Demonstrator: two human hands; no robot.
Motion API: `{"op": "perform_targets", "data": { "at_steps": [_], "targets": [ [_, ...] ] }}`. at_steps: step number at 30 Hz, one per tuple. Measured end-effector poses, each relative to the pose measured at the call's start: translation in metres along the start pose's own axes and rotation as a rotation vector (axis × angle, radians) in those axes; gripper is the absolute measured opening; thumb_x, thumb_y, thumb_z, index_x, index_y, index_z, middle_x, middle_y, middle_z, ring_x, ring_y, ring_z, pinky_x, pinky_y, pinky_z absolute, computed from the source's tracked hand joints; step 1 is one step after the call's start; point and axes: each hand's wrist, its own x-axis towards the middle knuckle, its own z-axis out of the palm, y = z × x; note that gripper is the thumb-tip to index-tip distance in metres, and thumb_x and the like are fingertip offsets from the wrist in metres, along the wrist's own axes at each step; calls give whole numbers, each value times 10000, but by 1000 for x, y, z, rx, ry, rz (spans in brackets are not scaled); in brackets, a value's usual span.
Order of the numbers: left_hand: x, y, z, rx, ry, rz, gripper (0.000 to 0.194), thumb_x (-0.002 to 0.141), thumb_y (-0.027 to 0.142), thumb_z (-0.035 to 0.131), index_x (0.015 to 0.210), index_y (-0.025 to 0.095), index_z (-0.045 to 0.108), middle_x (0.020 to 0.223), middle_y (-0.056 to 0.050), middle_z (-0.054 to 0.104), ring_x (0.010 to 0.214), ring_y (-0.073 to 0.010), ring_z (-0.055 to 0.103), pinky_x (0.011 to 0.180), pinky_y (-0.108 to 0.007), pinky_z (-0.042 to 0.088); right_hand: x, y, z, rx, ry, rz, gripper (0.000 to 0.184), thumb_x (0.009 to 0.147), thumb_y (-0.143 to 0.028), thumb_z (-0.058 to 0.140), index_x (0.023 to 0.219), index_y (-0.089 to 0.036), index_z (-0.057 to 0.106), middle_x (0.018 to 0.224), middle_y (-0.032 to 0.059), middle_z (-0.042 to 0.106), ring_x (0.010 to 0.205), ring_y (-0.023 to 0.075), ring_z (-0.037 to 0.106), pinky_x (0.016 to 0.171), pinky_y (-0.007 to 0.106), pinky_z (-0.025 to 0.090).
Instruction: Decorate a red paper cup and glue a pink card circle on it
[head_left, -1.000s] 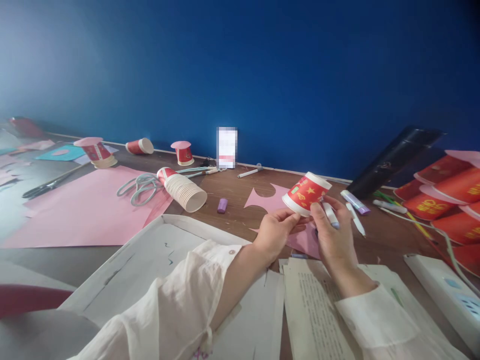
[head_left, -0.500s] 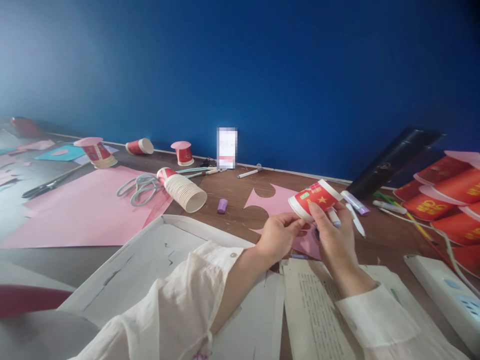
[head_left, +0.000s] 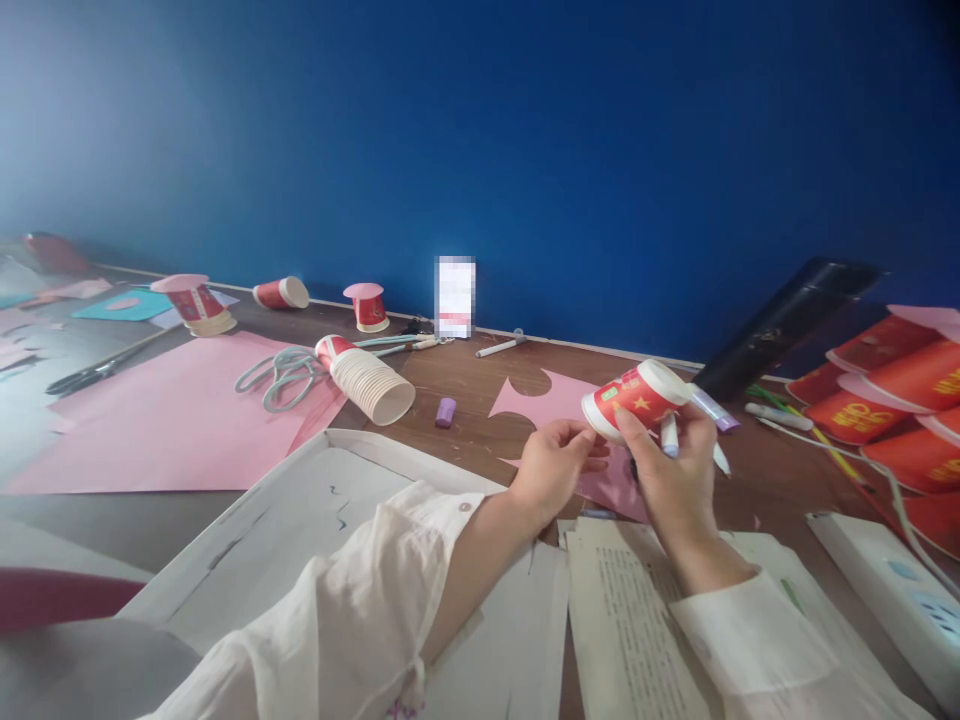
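A red paper cup (head_left: 637, 398) with a gold star and a white rim is tilted on its side above the table. My right hand (head_left: 679, 470) grips it from below and the right, thumb across the printed side. At the cup's left rim, my left hand (head_left: 555, 465) pinches with thumb and fingertips. A white tube with a purplish end (head_left: 670, 437) shows between the right thumb and fingers; whether the hand holds it, I cannot tell. Under the hands lies pink paper (head_left: 611, 480) with rounded cut-outs. A purple cap (head_left: 445, 412) rests left of them.
A white tray (head_left: 360, 560) and printed sheets (head_left: 622, 620) lie in front. Stacked cups (head_left: 367, 380), light-coloured cord (head_left: 289, 375) and a pink sheet (head_left: 187, 420) are leftward. At right are a power strip (head_left: 892, 600), red cups (head_left: 907, 375) and a black cylinder (head_left: 787, 325).
The cup has shifted slightly right and turned, so more of its white right end shows. My left fingers have loosened slightly at its rim.
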Motion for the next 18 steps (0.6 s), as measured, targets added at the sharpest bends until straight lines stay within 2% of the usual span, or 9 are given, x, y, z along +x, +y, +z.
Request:
{"op": "perform_targets", "data": {
  "at_steps": [5,8,10,12,13,15,18],
  "targets": [
    [2,0,-1,12,-2,1,173,907,176,596,758,121,665,753,-49,692,654,-99,656,722,-252,576,0,-5,2,34,11,56,634,694,-489,824,1193,-200,559,1108,76,642,971,241,645,892,462,511],
    [3,3,-4,124,8,-26,180,912,211,587,776,126,668,742,-41,682,600,-91,627,615,-220,550,0,-5,2,41,11,48,633,694,-494,823,1182,-196,549,1097,79,650,982,243,647,897,459,517],
    [7,6,-8,257,56,-46,171,908,261,594,818,142,675,726,-23,669,519,-78,568,523,-207,496,1,-5,1,28,25,35,645,696,-494,822,1194,-201,535,1119,82,648,1013,247,643,903,455,519],
    [12,10,-13,381,140,-22,171,891,327,615,881,169,678,742,-11,670,486,-76,529,499,-213,458,1,-5,0,-6,30,29,650,696,-506,819,1201,-212,534,1145,84,640,1025,253,638,902,461,520],
    [14,13,-16,419,193,24,183,883,354,625,904,179,674,776,-18,682,524,-88,555,533,-224,469,1,-7,-1,-22,25,28,655,692,-515,819,1205,-218,538,1156,87,636,1026,258,635,902,467,519],
    [17,17,-21,456,255,159,240,878,396,634,979,180,664,927,-60,713,764,-143,661,715,-260,522,-1,-10,-1,-64,2,30,677,669,-531,829,1203,-221,550,1174,99,627,1029,273,630,901,481,513],
    [15,21,-25,472,189,381,488,850,474,672,1218,165,588,1257,-135,646,1158,-219,612,981,-330,475,-4,-14,-1,-149,-73,14,744,635,-551,840,1226,-214,540,1172,119,626,1033,299,624,876,489,512]
  ]
}}
